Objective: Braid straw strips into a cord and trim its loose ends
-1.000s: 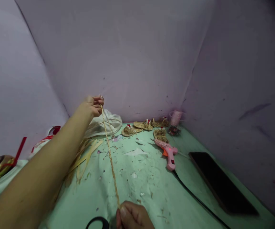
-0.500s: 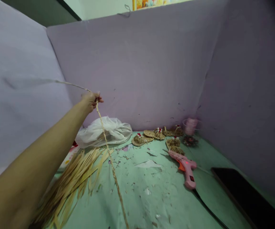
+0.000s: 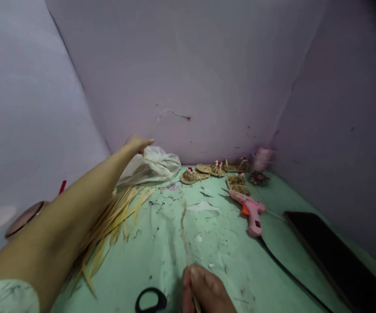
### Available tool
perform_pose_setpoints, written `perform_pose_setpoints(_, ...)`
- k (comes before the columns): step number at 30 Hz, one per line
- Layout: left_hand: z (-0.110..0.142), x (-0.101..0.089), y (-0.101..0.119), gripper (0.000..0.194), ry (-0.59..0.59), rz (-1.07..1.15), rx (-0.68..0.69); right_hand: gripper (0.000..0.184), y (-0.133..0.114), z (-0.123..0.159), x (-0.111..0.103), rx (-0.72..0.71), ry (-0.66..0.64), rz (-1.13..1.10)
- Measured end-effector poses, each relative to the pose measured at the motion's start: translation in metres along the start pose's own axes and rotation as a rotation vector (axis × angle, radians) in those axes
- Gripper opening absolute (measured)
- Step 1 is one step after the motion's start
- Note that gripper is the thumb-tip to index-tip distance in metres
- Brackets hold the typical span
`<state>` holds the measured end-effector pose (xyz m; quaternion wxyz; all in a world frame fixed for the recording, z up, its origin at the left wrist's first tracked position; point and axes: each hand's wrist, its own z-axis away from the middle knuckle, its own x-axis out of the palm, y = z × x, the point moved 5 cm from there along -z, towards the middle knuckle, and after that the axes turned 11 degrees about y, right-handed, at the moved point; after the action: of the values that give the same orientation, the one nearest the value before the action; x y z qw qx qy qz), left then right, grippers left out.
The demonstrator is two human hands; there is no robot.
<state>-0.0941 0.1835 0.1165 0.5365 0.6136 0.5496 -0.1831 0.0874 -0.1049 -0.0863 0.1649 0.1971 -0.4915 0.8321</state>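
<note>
My left hand [image 3: 138, 144] reaches far forward above the white plastic bag [image 3: 157, 164], fingers stretched out and smeared by motion, holding nothing I can see. A thin braided straw cord [image 3: 184, 217] rises blurred from my right hand [image 3: 205, 290], which is closed on its lower end at the bottom edge of the view. The cord's fine tip [image 3: 174, 113] whips loose in the air in front of the purple back wall. Flat straw strips [image 3: 116, 215] lie under my left forearm.
A pink glue gun [image 3: 251, 212] with a black cable [image 3: 284, 271] lies at the right, beside a dark flat slab [image 3: 333, 258]. Small woven straw hats [image 3: 204, 171] and a pink spool [image 3: 261, 158] stand at the back. Black scissor handles [image 3: 151, 300] lie near me.
My left hand has let go of the cord's upper part and dropped lower, fingers opening. The cord now hangs slack and blurred from my right hand. The camera tilted down again.
</note>
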Motion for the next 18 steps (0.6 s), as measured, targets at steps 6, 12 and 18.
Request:
perform_pose_setpoints(6, 0.126, -0.021, 0.025, 0.062, 0.278, -0.089, 0.439, 0.042, -0.019, 0.006, 0.005, 0.052, 0.063, -0.136)
perform_pose_setpoints(12, 0.236, -0.014, 0.0, 0.035, -0.008, -0.019, 0.42, 0.03, -0.023, 0.016, 0.007, 0.012, 0.006, -0.109)
perform_pose_setpoints(18, 0.274, 0.033, -0.016, 0.031, -0.72, 0.551, 0.062, 0.028, -0.018, 0.019, 0.012, 0.063, -0.061, -0.036)
